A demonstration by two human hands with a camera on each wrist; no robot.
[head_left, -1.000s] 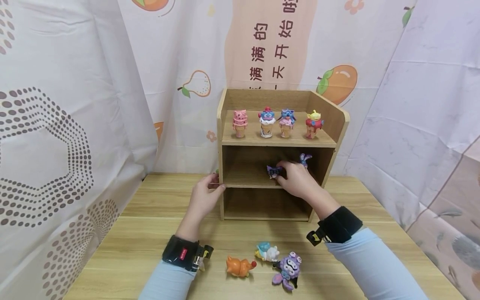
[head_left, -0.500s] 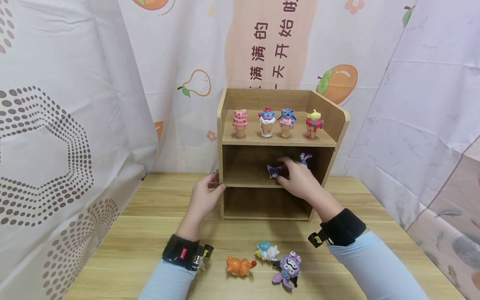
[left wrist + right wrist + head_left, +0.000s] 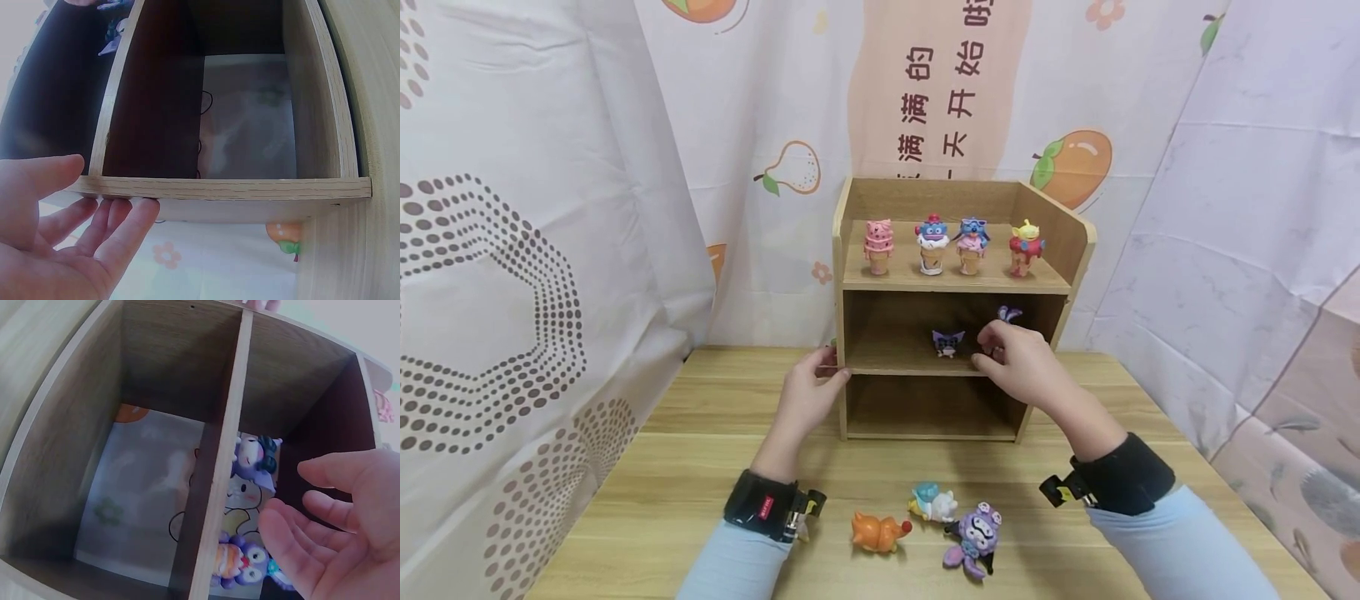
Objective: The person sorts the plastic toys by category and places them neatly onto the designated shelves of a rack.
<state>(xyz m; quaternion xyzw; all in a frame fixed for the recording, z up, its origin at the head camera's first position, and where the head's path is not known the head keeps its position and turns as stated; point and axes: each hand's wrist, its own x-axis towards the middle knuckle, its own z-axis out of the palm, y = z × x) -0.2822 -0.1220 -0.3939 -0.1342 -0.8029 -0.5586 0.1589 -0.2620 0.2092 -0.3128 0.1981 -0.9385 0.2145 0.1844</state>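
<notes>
Fingers of the right hand (image 3: 1026, 357) are loosely bent and hold nothing; from where I operate, I see them just in front of the middle tier of the wooden shelf (image 3: 955, 289). On that tier, somewhat right of the shelf's middle, is the dark purple figurine (image 3: 948, 342), clear of the fingers and off to their left. I read its long axis as upright, feet on the shelf board and pointed ears spread at the top. That sideways gap is the relation I would judge any next reach by: the right hand is the nearer, with its thumb and forefinger turned toward the figurine.

Farther right on the same tier, the rabbit-eared figurine (image 3: 1010, 315) is partly hidden behind the right hand; I cannot tell whether they touch. At the shelf's left edge, the left hand (image 3: 811, 385) holds the side panel between thumb and fingers. Four cone-shaped figurines (image 3: 932, 247) stand in a row on the shelf's top tier. In front of the shelf, the orange figurine (image 3: 878, 532), the turquoise-and-white figurine (image 3: 934, 504) and the lilac figurine (image 3: 977, 533) lie on the bench (image 3: 685, 467).
</notes>
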